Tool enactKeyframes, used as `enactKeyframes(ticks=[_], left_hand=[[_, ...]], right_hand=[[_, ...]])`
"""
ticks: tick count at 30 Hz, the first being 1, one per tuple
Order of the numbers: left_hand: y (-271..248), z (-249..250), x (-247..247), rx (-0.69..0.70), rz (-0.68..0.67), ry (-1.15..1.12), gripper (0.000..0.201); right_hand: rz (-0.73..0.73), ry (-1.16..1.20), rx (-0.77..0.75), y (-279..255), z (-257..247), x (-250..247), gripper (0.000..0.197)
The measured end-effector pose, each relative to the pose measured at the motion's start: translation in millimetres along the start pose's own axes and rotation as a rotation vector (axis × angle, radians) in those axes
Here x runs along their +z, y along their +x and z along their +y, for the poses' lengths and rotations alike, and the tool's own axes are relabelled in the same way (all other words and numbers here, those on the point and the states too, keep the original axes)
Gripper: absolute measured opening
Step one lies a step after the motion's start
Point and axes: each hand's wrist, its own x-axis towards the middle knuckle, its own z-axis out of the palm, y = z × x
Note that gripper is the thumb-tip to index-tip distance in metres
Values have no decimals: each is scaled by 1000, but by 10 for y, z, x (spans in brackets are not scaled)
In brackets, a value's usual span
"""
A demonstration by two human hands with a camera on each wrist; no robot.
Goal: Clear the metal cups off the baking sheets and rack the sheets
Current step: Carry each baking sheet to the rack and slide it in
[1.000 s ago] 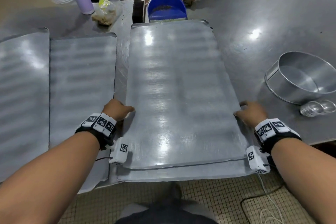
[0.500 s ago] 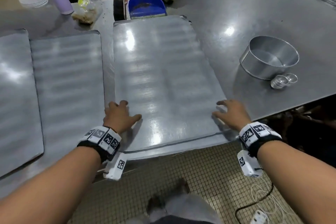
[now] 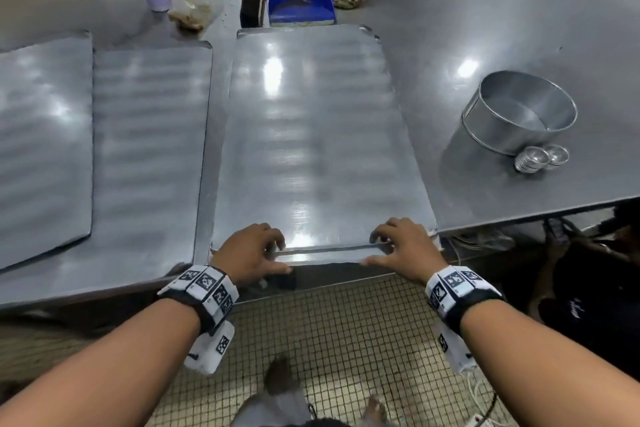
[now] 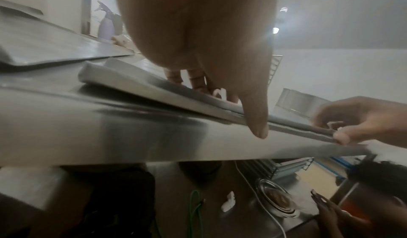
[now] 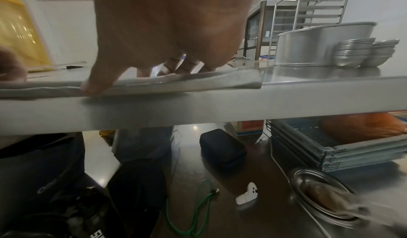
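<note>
Counts on your table (image 3: 485,28)

You have four baking sheets (image 3: 311,135), two cup stacks (image 3: 531,159), one round pan (image 3: 519,114), one dustpan (image 3: 299,5).

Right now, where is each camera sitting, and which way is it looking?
Head: worn on the head, looking forward and down at the baking sheets on the table; both forearms, left hand and right hand show.
Left wrist: low at the table edge, looking along the left hand toward the sheets' near edge; the thumb shows.
Right wrist: low at the edge, looking along the right hand; the metal cups stand behind.
All three views share the sheets' near edge, pinched by both hands.
</note>
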Motion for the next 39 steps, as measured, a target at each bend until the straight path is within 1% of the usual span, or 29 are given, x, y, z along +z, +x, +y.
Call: enactKeyframes(ticks=[3, 5, 8, 11, 14, 15, 17, 18, 19, 20, 21, 22, 23, 24, 26, 28, 29, 30, 31, 33, 35, 36, 37, 39], left_hand=[[-113, 88, 133, -55, 78, 3, 26], [-191, 175, 221, -108, 134, -7, 24], [-270, 321, 354, -149, 177, -27, 23], [-333, 485, 490, -159, 183, -57, 25], [-400, 633, 595, -175, 196, -119, 31], [-434, 661, 606, -197, 219, -166, 35], [-494, 630, 634, -283, 333, -188, 52], [-516, 582, 652, -357, 402, -141, 64], [-543, 543, 661, -451, 455, -104, 76], [-559, 526, 656, -558, 488, -97, 84], [-563, 497, 651, -654, 498, -127, 89], [-553, 464, 653, -733, 480, -182, 91], [-544, 432, 647, -777, 453, -256, 90], [-523, 369, 652, -781, 432, -341, 88], [-519, 297, 663, -732, 425, -499, 85], [-551, 291, 669, -694, 458, -559, 77], [-574, 285, 665, -685, 471, -588, 73], [-591, 268, 661, -688, 475, -615, 74], [-626, 274, 630, -689, 469, -624, 80], [-700, 196, 551, -697, 379, -617, 93], [-749, 89, 476, -696, 237, -617, 99], [-754, 30, 455, -686, 166, -617, 98], [-762, 33, 429, -658, 126, -609, 96], [-730, 18, 483, -630, 186, -624, 96]], right_hand=[[16, 39, -40, -82, 69, 55, 35], [49, 61, -51, -155, 122, 100, 31], [67, 76, -56, -268, 240, 99, 30], [32, 58, -54, -388, 391, 53, 31], [26, 135, -26, -503, 541, -33, 34], [57, 150, -1, -521, 601, -65, 36], [218, 66, 98, -528, 758, -128, 40], [306, 22, 183, -533, 838, -168, 44], [349, 15, 283, -540, 921, -199, 51], [342, 34, 371, -554, 981, -222, 60], [297, 74, 431, -555, 1036, -224, 66], [242, 136, 456, -558, 1065, -221, 70], [201, 217, 454, -545, 1087, -206, 68], [178, 300, 437, -532, 1102, -186, 62], [179, 384, 403, -505, 1139, -159, 52], [181, 430, 404, -479, 1184, -172, 55], [157, 458, 407, -474, 1211, -186, 57], [117, 490, 404, -475, 1244, -202, 60], [61, 529, 399, -474, 1297, -210, 63], [-58, 588, 385, -481, 1399, -236, 69], [-130, 620, 379, -461, 1479, -268, 75], [-134, 638, 381, -442, 1492, -281, 76], [-114, 654, 378, -421, 1486, -286, 74], [-38, 653, 380, -380, 1459, -238, 67]])
